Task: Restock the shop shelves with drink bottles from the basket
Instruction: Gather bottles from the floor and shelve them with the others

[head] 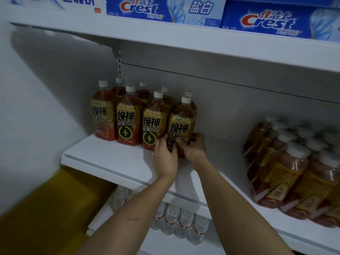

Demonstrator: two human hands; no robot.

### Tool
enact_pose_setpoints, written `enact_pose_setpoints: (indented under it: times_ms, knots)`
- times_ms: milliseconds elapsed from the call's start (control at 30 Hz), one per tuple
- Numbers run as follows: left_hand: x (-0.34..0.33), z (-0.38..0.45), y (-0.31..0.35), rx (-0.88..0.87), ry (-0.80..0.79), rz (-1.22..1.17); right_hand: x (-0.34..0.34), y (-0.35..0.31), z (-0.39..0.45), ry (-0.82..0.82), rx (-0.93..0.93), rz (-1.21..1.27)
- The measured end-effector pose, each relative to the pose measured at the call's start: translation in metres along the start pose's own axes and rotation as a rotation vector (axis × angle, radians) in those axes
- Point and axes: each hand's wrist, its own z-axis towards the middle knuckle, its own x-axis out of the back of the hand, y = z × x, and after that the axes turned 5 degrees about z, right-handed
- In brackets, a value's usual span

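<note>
While its base is gripped by the left hand [164, 153] and right hand [194, 147], the full amber plastic drink bottle [181, 124], probably heavy and slick, is stood near the white shelf's [110, 162] front edge, 4th in its row.

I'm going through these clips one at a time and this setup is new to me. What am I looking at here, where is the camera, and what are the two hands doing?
There is no machine here: a person wears one wide-angle camera on the head, looking forward and down, so the two bare arms you see are their own. The left hand and right hand both grip the lower part of one energy drink bottle standing at the right end of the front row on the white middle shelf. Beside it stand more of the same bottles in two rows. Further right are wrapped packs of amber drink bottles. Toothpaste boxes fill the shelf above, and clear water bottles the shelf below. The yellow shape at lower left is too blurred to identify.
</note>
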Motion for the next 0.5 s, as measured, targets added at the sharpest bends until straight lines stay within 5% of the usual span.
enact_pose_setpoints:
  times_ms: [200,500]
  knots:
    - [0.015,-0.01,0.0,-0.008,-0.147,0.19,0.014,0.003,-0.029,-0.072,-0.036,-0.261]
    - [0.079,-0.082,0.007,0.012,-0.408,0.733,0.059,0.008,-0.113,-0.306,0.207,-0.719]
